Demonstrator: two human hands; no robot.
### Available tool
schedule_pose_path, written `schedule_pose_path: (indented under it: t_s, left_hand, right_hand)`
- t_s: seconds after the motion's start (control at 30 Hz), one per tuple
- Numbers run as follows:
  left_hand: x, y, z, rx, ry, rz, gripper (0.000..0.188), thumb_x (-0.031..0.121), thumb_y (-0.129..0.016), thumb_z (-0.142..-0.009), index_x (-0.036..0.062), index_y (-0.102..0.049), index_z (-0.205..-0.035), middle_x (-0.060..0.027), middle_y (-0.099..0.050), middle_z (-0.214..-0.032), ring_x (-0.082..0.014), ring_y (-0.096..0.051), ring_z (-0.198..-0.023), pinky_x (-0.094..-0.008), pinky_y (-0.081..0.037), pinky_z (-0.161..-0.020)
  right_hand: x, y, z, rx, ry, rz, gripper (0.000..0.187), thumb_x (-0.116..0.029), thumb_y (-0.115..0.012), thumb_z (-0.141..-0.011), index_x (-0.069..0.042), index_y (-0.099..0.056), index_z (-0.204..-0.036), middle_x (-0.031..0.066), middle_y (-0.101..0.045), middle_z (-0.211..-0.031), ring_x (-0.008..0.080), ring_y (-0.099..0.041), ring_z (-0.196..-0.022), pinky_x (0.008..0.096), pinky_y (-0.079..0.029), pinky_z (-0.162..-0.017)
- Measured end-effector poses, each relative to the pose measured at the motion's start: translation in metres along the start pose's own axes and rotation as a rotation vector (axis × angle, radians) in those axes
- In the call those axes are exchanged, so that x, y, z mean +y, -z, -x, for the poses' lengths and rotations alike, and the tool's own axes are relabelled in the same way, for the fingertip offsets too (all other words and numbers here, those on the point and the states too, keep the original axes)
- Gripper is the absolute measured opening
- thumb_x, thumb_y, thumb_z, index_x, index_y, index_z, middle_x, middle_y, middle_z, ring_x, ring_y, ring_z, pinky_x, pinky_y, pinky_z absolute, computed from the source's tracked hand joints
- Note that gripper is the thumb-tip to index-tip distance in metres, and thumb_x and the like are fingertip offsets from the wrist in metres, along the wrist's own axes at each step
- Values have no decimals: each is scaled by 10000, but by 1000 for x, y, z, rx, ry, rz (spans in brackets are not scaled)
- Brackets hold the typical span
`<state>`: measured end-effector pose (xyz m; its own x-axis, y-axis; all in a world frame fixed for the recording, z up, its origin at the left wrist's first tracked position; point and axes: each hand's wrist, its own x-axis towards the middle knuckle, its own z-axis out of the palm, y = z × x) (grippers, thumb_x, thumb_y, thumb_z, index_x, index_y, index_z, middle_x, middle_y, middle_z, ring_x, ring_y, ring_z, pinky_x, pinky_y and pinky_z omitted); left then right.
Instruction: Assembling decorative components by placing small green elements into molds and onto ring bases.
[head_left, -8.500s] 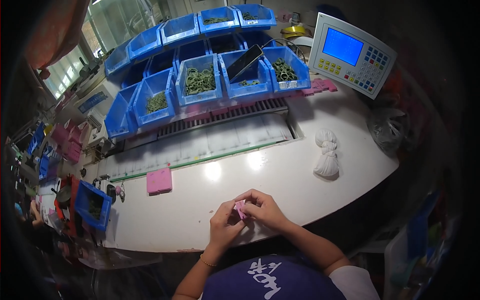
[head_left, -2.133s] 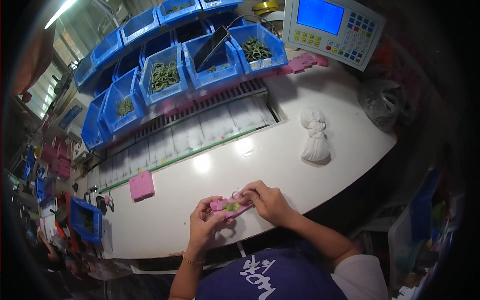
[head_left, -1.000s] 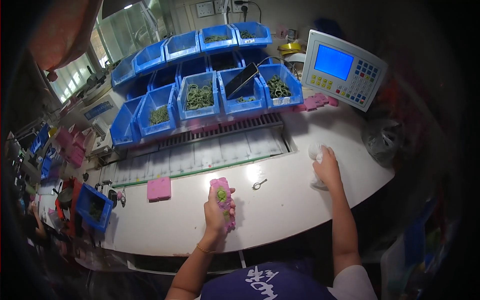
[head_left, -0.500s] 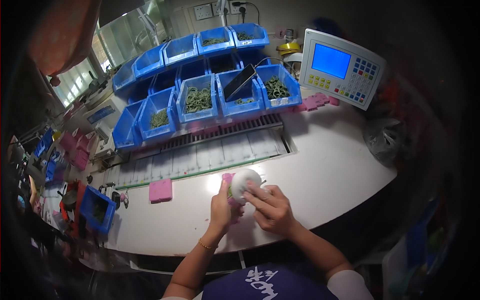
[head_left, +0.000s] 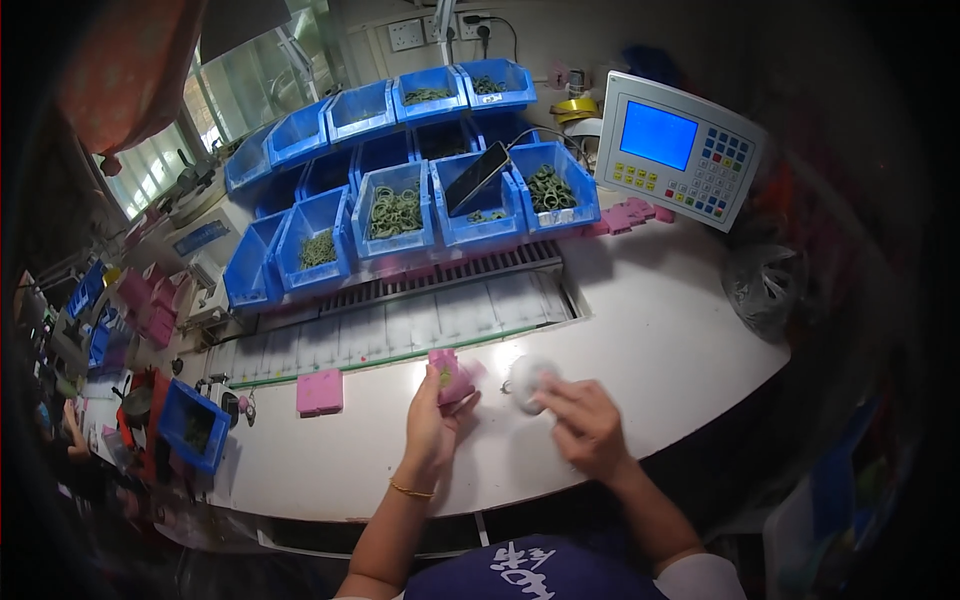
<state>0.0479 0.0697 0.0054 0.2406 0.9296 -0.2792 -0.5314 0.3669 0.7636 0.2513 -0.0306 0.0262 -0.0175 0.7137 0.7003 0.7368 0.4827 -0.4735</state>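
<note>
My left hand [head_left: 432, 420] is closed around a pink block [head_left: 453, 380] with a small green patch on its face; part of the block is smeared by motion. To its right, my right hand [head_left: 588, 425] grips a round white pad [head_left: 532, 386] between its fingers. A gap separates pad and block, both held over the white table [head_left: 380, 455]. A flat pink block [head_left: 319, 391] lies on the table further left.
Behind the hands stand tiered blue bins [head_left: 393, 210], several with green ring-shaped pieces; a phone [head_left: 477, 180] leans in one. A keypad panel with a blue screen [head_left: 680, 145] is at right, above a dark plastic bag [head_left: 765, 283]. A blue bin [head_left: 193, 425] sits far left.
My right hand has drawn the white pad away from the pink block to the right. My left hand has shifted slightly left, and the block's face now shows.
</note>
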Motion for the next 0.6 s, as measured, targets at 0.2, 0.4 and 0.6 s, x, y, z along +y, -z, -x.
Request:
schedule_pose_path:
  t_s: [0.2,0.4,0.6]
  left_hand:
    - [-7,-1,18,-234,241,71,548,449,-282,-1061,-17,-450,-1296,-159,-554,-1124,-229,-620,-928,-336,-576,-839]
    - [-25,7,32,-641,381,23,557,467,-262,-1060,8,-461,-1305,-129,-573,-1093,-213,-589,-962,-330,-494,-849]
    - [-18,7,40,-650,389,-78,522,428,-329,-1058,14,-450,-1352,-109,-571,-1171,-191,-576,-1014,-337,-477,-873]
  right_hand:
    - [16,-9,-6,-71,-50,332,412,-177,-715,-803,-63,-656,-1195,129,-641,-1212,297,-545,-1097,374,-472,-912]
    - [25,-41,2,-230,-613,-940,400,-281,-686,-930,-19,-611,-1222,73,-612,-1128,158,-539,-1047,317,-419,-957]
    - [10,-28,-6,-367,-696,-1015,295,-214,-670,-940,-25,-620,-1161,51,-623,-1113,122,-561,-1068,300,-443,-950]
